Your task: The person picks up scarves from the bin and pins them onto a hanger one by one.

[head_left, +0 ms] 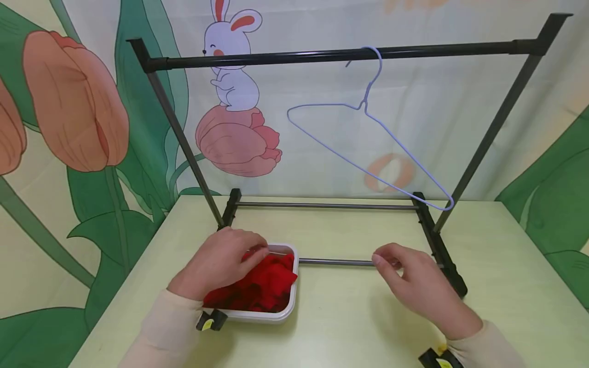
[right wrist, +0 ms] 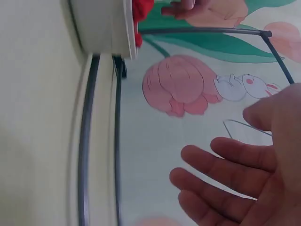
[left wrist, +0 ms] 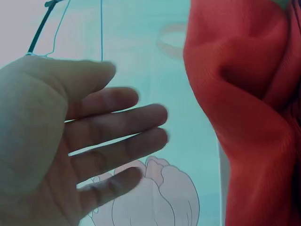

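Observation:
A red cloth lies crumpled in a white plastic tub at the table's left front. Over the tub's left side hovers my left hand, its fingers relaxed; the left wrist view shows the red fabric beside the fingers with nothing between them. My right hand is held above the table near the rack's right foot, loosely bent and holding nothing, as the right wrist view confirms with the spread fingers. A lilac wire hanger hangs from the rack's top bar, turned at an angle.
The black rack stands on the pale table, with slanted side posts and black feet. Two thin lower bars run between the feet. Behind hangs a curtain printed with tulips and a rabbit.

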`<control>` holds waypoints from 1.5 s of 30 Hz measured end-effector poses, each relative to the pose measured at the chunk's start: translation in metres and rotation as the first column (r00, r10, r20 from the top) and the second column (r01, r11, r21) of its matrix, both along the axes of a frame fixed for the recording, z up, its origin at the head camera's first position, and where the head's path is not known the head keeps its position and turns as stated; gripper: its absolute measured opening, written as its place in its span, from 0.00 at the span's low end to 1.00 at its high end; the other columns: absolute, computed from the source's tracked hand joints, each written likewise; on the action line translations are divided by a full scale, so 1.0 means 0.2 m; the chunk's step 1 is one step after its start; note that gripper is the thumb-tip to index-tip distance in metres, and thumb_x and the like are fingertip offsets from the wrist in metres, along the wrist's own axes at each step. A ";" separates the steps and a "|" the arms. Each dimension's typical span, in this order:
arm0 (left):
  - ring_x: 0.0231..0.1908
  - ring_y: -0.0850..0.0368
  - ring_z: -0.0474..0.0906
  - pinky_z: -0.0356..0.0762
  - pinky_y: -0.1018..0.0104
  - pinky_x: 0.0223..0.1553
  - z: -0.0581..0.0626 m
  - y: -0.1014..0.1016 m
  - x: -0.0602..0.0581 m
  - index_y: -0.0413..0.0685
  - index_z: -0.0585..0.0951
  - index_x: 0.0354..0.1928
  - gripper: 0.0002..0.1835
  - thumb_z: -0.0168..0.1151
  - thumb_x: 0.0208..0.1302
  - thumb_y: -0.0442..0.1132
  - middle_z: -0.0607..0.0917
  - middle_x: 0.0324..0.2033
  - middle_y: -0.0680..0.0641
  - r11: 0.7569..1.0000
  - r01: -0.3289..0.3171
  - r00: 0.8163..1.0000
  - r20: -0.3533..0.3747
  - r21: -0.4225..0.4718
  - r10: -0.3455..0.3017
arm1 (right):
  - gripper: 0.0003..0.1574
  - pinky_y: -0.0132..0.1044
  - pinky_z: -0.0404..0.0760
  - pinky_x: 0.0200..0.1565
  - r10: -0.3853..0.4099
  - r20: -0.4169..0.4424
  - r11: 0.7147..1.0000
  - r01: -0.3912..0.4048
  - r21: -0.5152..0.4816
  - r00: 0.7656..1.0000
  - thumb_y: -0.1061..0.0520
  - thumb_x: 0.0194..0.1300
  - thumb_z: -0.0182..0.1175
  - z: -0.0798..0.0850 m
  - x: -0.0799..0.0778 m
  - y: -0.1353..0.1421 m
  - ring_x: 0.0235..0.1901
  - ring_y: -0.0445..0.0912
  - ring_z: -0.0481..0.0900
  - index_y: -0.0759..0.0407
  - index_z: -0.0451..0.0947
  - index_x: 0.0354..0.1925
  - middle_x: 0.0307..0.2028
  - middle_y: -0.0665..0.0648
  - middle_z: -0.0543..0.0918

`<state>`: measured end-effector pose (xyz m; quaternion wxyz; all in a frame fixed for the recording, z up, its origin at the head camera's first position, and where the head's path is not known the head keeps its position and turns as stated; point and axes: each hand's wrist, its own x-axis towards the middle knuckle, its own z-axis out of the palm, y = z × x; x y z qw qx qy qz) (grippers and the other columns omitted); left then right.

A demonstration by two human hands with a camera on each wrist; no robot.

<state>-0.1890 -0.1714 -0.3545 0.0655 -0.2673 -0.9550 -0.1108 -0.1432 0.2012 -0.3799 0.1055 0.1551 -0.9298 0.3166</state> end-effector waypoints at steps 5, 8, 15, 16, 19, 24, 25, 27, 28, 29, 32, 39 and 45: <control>0.44 0.57 0.84 0.87 0.55 0.51 -0.01 0.02 0.00 0.56 0.90 0.54 0.13 0.71 0.73 0.49 0.90 0.44 0.55 0.997 0.014 0.993 0.116 -0.070 -0.006 | 0.10 0.33 0.83 0.38 0.091 0.177 0.969 -0.046 -0.243 0.980 0.54 0.81 0.61 -0.08 -0.05 -0.14 0.36 0.41 0.87 0.57 0.86 0.45 0.36 0.49 0.90; 0.44 0.58 0.81 0.86 0.57 0.48 -0.03 0.03 0.00 0.57 0.89 0.57 0.17 0.71 0.72 0.52 0.88 0.46 0.55 0.994 0.014 0.986 0.169 -0.108 0.005 | 0.12 0.34 0.84 0.38 0.160 0.288 0.933 -0.050 -0.356 0.944 0.55 0.82 0.59 -0.15 -0.08 -0.24 0.36 0.45 0.88 0.61 0.85 0.45 0.36 0.56 0.90; 0.49 0.58 0.81 0.87 0.54 0.54 -0.08 0.05 -0.02 0.58 0.88 0.60 0.21 0.73 0.70 0.56 0.88 0.51 0.54 0.996 0.051 0.969 0.246 -0.076 -0.031 | 0.16 0.37 0.88 0.35 0.307 0.418 0.832 -0.028 -0.554 0.855 0.58 0.81 0.58 -0.28 -0.13 -0.46 0.30 0.49 0.87 0.74 0.80 0.48 0.36 0.68 0.89; 0.50 0.58 0.81 0.88 0.54 0.55 -0.08 0.05 -0.02 0.58 0.88 0.60 0.21 0.72 0.71 0.56 0.88 0.52 0.54 0.996 0.052 0.967 0.252 -0.069 -0.033 | 0.16 0.38 0.88 0.34 0.316 0.431 0.821 -0.016 -0.571 0.845 0.58 0.82 0.58 -0.30 -0.13 -0.49 0.29 0.48 0.87 0.74 0.80 0.49 0.36 0.68 0.89; 0.48 0.58 0.82 0.88 0.54 0.56 -0.10 0.07 -0.04 0.58 0.89 0.59 0.19 0.70 0.73 0.55 0.90 0.51 0.54 0.997 0.060 0.963 0.267 -0.052 -0.044 | 0.18 0.41 0.90 0.34 0.347 0.462 0.788 0.012 -0.615 0.816 0.57 0.82 0.58 -0.34 -0.13 -0.56 0.27 0.46 0.87 0.75 0.79 0.49 0.35 0.67 0.89; 0.42 0.62 0.82 0.89 0.58 0.52 -0.12 0.09 -0.05 0.57 0.90 0.53 0.15 0.74 0.70 0.52 0.91 0.44 0.56 0.998 0.060 0.949 0.312 -0.035 -0.046 | 0.18 0.40 0.89 0.31 0.403 0.468 0.743 0.017 -0.669 0.786 0.57 0.83 0.56 -0.38 -0.13 -0.63 0.24 0.44 0.84 0.74 0.80 0.46 0.31 0.62 0.87; 0.42 0.62 0.82 0.89 0.59 0.52 -0.13 0.10 -0.05 0.57 0.90 0.52 0.14 0.75 0.69 0.51 0.91 0.43 0.57 0.998 0.059 0.947 0.318 -0.034 -0.045 | 0.17 0.38 0.88 0.30 0.412 0.466 0.734 0.018 -0.679 0.783 0.57 0.83 0.56 -0.39 -0.12 -0.64 0.24 0.43 0.83 0.74 0.79 0.46 0.30 0.61 0.87; 0.40 0.63 0.82 0.88 0.61 0.51 -0.15 0.10 -0.06 0.57 0.91 0.50 0.12 0.76 0.69 0.48 0.91 0.42 0.57 0.998 0.059 0.944 0.326 -0.031 -0.046 | 0.16 0.35 0.85 0.29 0.420 0.464 0.722 0.023 -0.692 0.780 0.58 0.83 0.55 -0.39 -0.12 -0.66 0.24 0.43 0.82 0.73 0.79 0.45 0.29 0.59 0.86; 0.39 0.63 0.81 0.88 0.62 0.50 -0.16 0.10 -0.06 0.57 0.91 0.50 0.11 0.76 0.69 0.48 0.91 0.41 0.58 0.998 0.058 0.944 0.327 -0.031 -0.045 | 0.16 0.35 0.85 0.29 0.423 0.466 0.716 0.028 -0.698 0.777 0.58 0.83 0.55 -0.39 -0.12 -0.66 0.24 0.43 0.82 0.73 0.79 0.45 0.29 0.58 0.86; 0.38 0.63 0.81 0.87 0.63 0.50 -0.17 0.11 -0.06 0.57 0.91 0.49 0.09 0.76 0.69 0.47 0.91 0.39 0.58 0.998 0.062 0.944 0.325 -0.029 -0.049 | 0.16 0.34 0.84 0.29 0.424 0.470 0.710 0.038 -0.703 0.774 0.58 0.83 0.55 -0.39 -0.12 -0.67 0.24 0.43 0.82 0.72 0.79 0.45 0.28 0.57 0.85; 0.36 0.63 0.80 0.87 0.64 0.49 -0.19 0.11 -0.06 0.57 0.91 0.48 0.09 0.76 0.69 0.45 0.90 0.37 0.59 0.998 0.059 0.947 0.319 -0.029 -0.047 | 0.15 0.33 0.84 0.29 0.431 0.486 0.691 0.069 -0.720 0.760 0.58 0.82 0.56 -0.38 -0.12 -0.68 0.24 0.43 0.83 0.71 0.79 0.45 0.27 0.54 0.84; 0.36 0.61 0.80 0.86 0.62 0.47 -0.18 0.09 -0.05 0.55 0.89 0.49 0.08 0.74 0.71 0.44 0.89 0.36 0.58 1.000 0.000 0.953 0.304 -0.017 0.005 | 0.11 0.31 0.86 0.29 0.446 0.518 0.627 0.158 -0.763 0.730 0.60 0.79 0.57 -0.38 -0.11 -0.71 0.23 0.40 0.83 0.71 0.79 0.44 0.25 0.52 0.84; 0.40 0.59 0.82 0.87 0.57 0.51 -0.11 0.07 -0.04 0.51 0.86 0.58 0.14 0.71 0.74 0.43 0.90 0.44 0.53 0.999 -0.046 0.960 0.276 -0.006 0.046 | 0.11 0.32 0.87 0.29 0.428 0.534 0.622 0.191 -0.760 0.729 0.62 0.78 0.57 -0.39 -0.12 -0.70 0.22 0.41 0.83 0.71 0.79 0.44 0.25 0.53 0.84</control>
